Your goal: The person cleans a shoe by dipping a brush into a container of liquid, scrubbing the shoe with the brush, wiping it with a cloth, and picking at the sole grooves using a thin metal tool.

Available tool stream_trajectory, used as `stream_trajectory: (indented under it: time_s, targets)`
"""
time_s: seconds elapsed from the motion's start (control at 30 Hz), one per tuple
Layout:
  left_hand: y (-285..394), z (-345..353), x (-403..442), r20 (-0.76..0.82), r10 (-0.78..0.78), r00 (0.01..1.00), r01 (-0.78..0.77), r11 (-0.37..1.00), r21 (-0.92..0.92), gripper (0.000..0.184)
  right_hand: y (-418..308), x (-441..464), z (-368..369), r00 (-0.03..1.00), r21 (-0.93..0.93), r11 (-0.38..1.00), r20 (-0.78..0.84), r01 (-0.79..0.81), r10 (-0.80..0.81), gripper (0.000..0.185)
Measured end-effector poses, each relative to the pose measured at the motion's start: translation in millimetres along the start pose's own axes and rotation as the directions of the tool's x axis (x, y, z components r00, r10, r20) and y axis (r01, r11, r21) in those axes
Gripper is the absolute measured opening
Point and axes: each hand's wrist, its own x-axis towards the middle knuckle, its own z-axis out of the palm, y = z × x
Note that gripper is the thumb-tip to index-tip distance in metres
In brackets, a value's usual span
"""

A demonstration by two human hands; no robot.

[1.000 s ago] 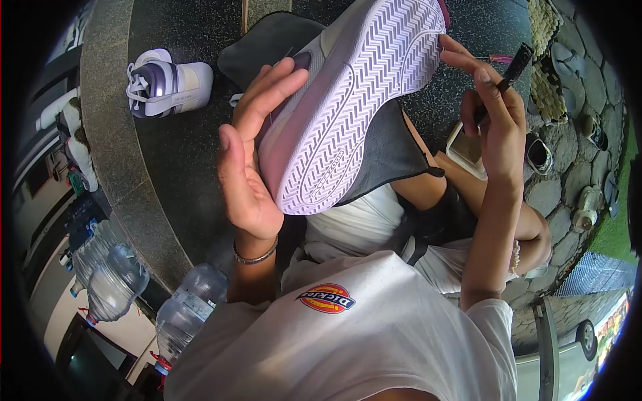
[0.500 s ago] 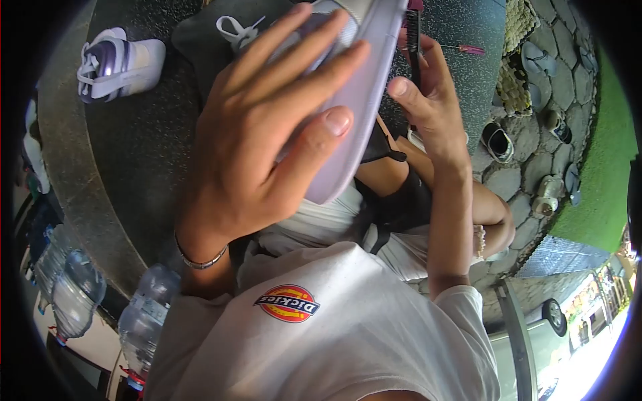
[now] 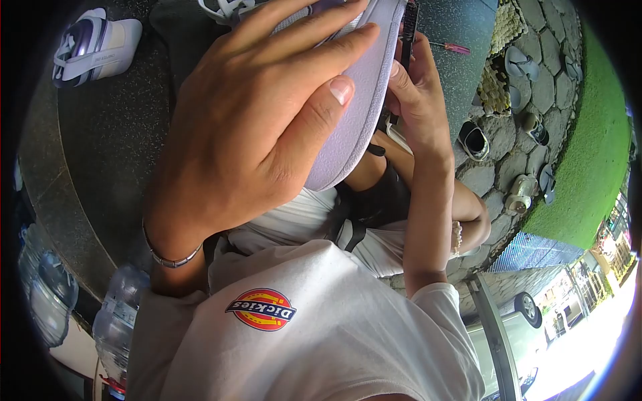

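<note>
Fingers of the left hand: outstretched and slightly parted, thumb held apart, laid across the shoe; the palm side is hidden, so firmness of hold cannot be told.
Right hand: fingers bent in, thumb toward the shoe's edge, closed about a black brush; part of the grip is concealed.
Shoe: pale lilac, at the far centre, tilted, near end above the lap; the left hand covers much of its upper part, and the far end runs out of view.
Brush position: upright in view, alongside the shoe's right edge; bristle contact cannot be confirmed.
Second shoe: far left, well apart from both hands, laces visible, on a dark speckled surface.
Tool with red handle: lying to the right of the brush, unheld.
Wristband: metallic, on the left wrist.
Shirt: white, near centre, bearing a red and yellow logo.
Clear bottles: near left.
Other footwear: grey sandals and a dark shoe at right, on stone paving.
Grass: green strip, far right.
</note>
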Motion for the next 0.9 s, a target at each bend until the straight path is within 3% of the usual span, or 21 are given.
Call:
stream_trajectory:
  time_s: [0.5, 0.67, 0.73, 0.83, 0.9]
  targets:
    - [0, 2, 2, -0.037, -0.024, 0.999, 0.024, 1.0, -0.004, 0.061, 1, 2, 0, 0.999, 0.005, 0.999, 0.002, 0.041, -0.041, 0.093]
    - [1, 2, 3, -0.057, -0.045, 0.997, 0.045, 0.999, -0.01, 0.062, 3, 2, 2, 0.995, -0.067, 0.993, 0.001, 0.1, -0.1, 0.062]
    - [2, 1, 4, -0.074, -0.058, 0.996, 0.057, 0.998, -0.014, 0.063, 3, 0, -1, 0.997, -0.038, 0.997, 0.029, 0.071, -0.07, 0.061]
    - [-1, 3, 4, -0.117, -0.082, 0.99, 0.079, 0.996, -0.027, 0.063, -13, -5, 2, 0.999, -0.227, 0.974, -0.045, -0.008, -0.002, 0.075]
    - [-13, 8, -3, -0.151, -0.108, 0.983, 0.106, 0.994, -0.025, 0.064, -24, -13, -15, 0.999, -0.105, 0.994, -0.031, 0.009, -0.013, 0.058]
